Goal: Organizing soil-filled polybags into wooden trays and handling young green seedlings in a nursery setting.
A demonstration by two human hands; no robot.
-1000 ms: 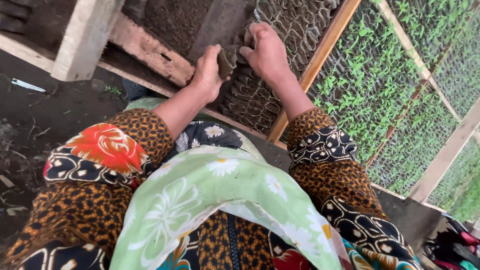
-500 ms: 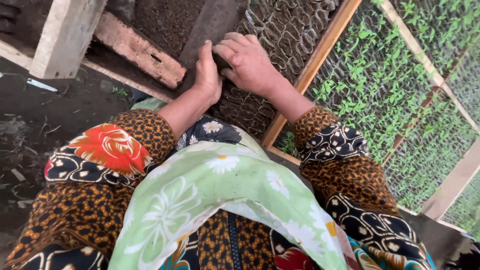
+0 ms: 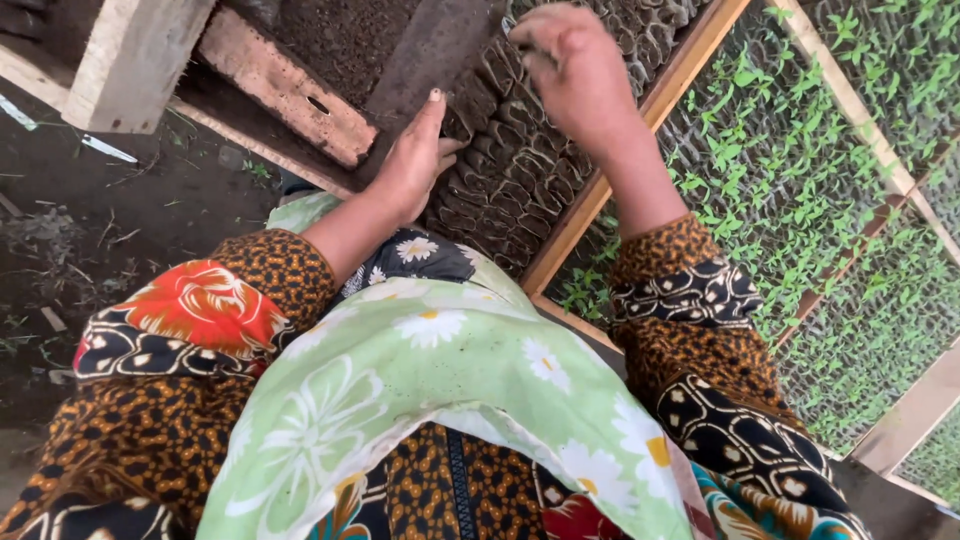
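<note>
A worker's left hand lies open against the near edge of packed soil pots in a wooden frame, while the right hand, curled, pinches something among pots farther along the row.

Seedling pots: thin dark plastic film, creased and dull, filled with crumbly matt soil. Bed frame rail: sawn wood, orange-brown, rough. Post: pale unfinished timber, coarse grain. Brick: reddish, gritty, chipped. Sleeves: printed woven cloth, matt. Headscarf: light green floral cloth, soft, slightly sheened. Left hand and right hand: bare skin, dusted with soil. Ground: damp dark earth, rough.
</note>
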